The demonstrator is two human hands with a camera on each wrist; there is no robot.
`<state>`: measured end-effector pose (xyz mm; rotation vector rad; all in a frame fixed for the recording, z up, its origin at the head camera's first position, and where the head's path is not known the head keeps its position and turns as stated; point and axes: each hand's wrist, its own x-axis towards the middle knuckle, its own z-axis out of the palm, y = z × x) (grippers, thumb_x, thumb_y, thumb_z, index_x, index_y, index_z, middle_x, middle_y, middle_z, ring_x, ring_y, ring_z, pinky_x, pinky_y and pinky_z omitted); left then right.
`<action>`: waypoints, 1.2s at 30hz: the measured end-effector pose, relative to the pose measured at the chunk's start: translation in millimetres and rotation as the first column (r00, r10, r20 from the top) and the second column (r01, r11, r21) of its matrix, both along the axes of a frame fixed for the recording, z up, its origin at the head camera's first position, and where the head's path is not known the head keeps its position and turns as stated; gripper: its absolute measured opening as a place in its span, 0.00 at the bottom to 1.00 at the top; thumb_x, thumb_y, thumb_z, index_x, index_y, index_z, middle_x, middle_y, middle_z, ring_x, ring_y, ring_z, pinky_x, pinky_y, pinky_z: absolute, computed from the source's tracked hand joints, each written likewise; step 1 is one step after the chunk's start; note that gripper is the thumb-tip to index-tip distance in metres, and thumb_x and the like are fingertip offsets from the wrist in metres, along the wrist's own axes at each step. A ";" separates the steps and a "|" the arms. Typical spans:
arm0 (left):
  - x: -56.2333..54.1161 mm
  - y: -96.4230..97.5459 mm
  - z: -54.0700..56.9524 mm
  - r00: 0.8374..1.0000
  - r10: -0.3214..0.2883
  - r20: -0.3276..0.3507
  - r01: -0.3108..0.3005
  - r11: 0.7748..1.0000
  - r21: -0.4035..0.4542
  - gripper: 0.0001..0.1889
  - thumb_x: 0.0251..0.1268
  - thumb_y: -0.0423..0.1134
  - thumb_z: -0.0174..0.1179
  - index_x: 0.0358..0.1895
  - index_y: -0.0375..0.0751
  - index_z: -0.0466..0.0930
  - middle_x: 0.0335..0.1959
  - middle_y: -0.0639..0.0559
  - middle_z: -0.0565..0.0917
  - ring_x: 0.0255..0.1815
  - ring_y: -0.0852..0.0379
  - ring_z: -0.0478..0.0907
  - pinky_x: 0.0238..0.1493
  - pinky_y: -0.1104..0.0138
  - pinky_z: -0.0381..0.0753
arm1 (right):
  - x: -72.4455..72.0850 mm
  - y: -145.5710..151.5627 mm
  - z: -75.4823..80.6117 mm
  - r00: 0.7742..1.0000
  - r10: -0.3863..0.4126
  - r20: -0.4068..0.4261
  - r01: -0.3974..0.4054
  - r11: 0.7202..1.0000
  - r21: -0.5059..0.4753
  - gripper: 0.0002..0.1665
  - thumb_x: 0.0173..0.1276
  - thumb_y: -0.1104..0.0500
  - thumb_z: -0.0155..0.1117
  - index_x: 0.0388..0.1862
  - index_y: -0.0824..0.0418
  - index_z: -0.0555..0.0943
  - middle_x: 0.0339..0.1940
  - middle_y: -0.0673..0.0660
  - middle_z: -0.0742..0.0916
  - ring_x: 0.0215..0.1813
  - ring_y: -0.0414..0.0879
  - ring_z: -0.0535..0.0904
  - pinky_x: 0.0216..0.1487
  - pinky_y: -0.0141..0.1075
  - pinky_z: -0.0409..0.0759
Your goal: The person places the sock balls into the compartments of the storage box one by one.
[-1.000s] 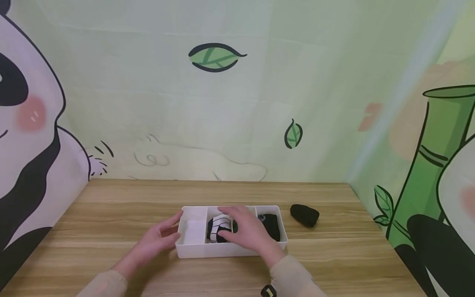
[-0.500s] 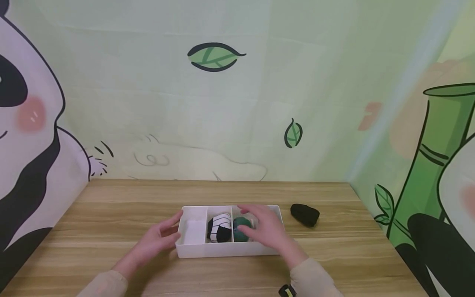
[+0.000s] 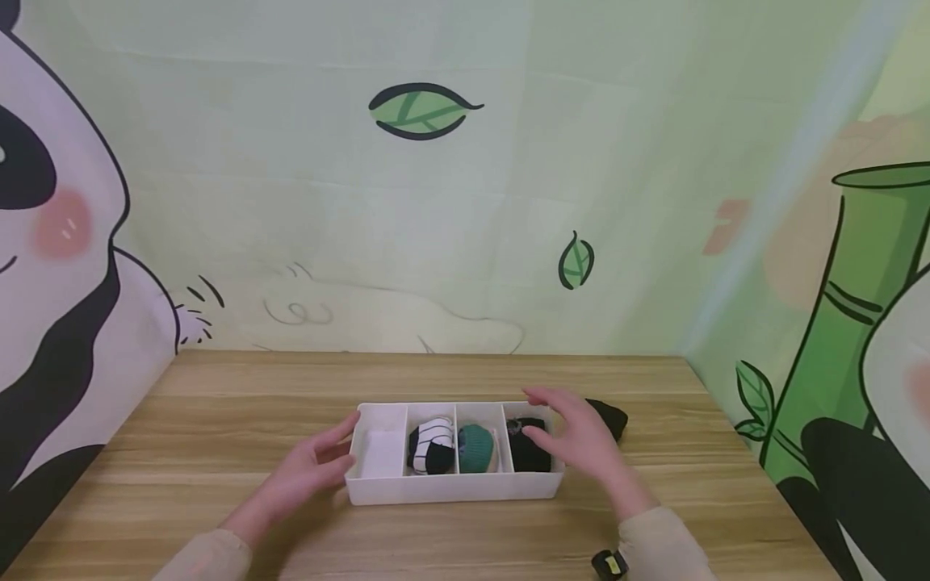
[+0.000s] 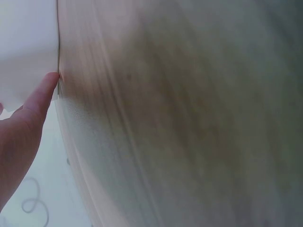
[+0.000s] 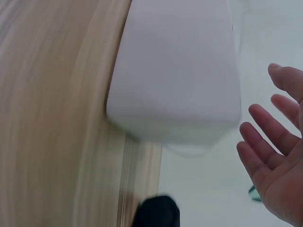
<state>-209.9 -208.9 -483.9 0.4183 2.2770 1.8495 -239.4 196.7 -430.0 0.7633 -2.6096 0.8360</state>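
Note:
A white divided box [image 3: 454,489] sits on the table, its compartments in a row. Rolled socks fill several of them: a white-and-black pair [image 3: 430,446], a green pair [image 3: 475,449] and a black pair [image 3: 530,453]; the leftmost compartment is bare. My left hand [image 3: 316,464] rests its fingertips on the box's left end; in the left wrist view one finger [image 4: 42,94] touches the white wall. Above the box's right end hovers my right hand [image 3: 581,436], fingers spread and holding nothing, as the right wrist view confirms. Behind it lies another rolled black sock pair [image 3: 610,418], partly hidden.
The wooden table [image 3: 291,387] reaches back to a printed cloth backdrop [image 3: 465,202] with leaves and pandas. A black wrist device [image 3: 609,564] shows beside the right sleeve [image 3: 664,545].
My right hand has moved rightward from over the white-and-black socks, past the green pair, to the box's right end, uncovering the socks. The left hand stays at the box's left end.

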 end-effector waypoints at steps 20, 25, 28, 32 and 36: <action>0.3 1.5 -2.0 1.000 0.001 -0.001 -0.001 1.000 0.011 0.36 0.70 0.33 0.60 0.77 0.37 0.54 0.73 0.28 0.58 0.69 0.31 0.64 0.55 0.65 0.79 | -21.4 73.1 -11.1 1.000 -0.006 0.029 0.006 1.000 0.002 0.36 0.58 0.62 0.76 0.65 0.66 0.75 0.62 0.66 0.80 0.64 0.66 0.71 0.63 0.61 0.69; 0.0 1.5 -2.8 1.000 0.010 0.005 -0.010 1.000 0.002 0.36 0.69 0.33 0.60 0.77 0.39 0.55 0.73 0.28 0.59 0.69 0.31 0.64 0.55 0.63 0.79 | -24.2 81.9 -14.8 0.997 -0.038 0.067 0.037 0.999 0.015 0.36 0.60 0.61 0.75 0.67 0.66 0.74 0.64 0.67 0.78 0.66 0.66 0.70 0.64 0.62 0.67; -0.3 1.2 -2.7 1.000 0.011 0.005 -0.011 1.000 -0.003 0.36 0.69 0.34 0.60 0.77 0.39 0.55 0.73 0.29 0.59 0.69 0.32 0.64 0.56 0.63 0.79 | -25.3 86.2 -16.8 0.994 -0.061 0.087 0.060 0.998 0.019 0.36 0.61 0.60 0.74 0.67 0.66 0.73 0.65 0.68 0.78 0.66 0.67 0.69 0.65 0.63 0.66; -0.5 0.4 -2.6 1.000 0.002 0.007 -0.002 1.000 0.003 0.36 0.70 0.34 0.60 0.78 0.40 0.55 0.74 0.29 0.58 0.69 0.32 0.64 0.55 0.63 0.79 | -27.1 91.5 -19.0 0.993 -0.066 0.094 0.065 0.998 0.011 0.36 0.61 0.61 0.74 0.67 0.68 0.73 0.65 0.68 0.77 0.67 0.68 0.68 0.66 0.63 0.65; -0.7 -0.4 -3.0 1.000 -0.014 0.007 0.013 1.000 0.021 0.36 0.70 0.34 0.60 0.78 0.39 0.54 0.74 0.28 0.57 0.69 0.31 0.63 0.55 0.63 0.79 | -29.4 97.9 -22.5 0.990 -0.079 0.115 0.079 0.997 0.002 0.36 0.62 0.61 0.74 0.67 0.68 0.73 0.66 0.69 0.76 0.68 0.68 0.67 0.66 0.63 0.64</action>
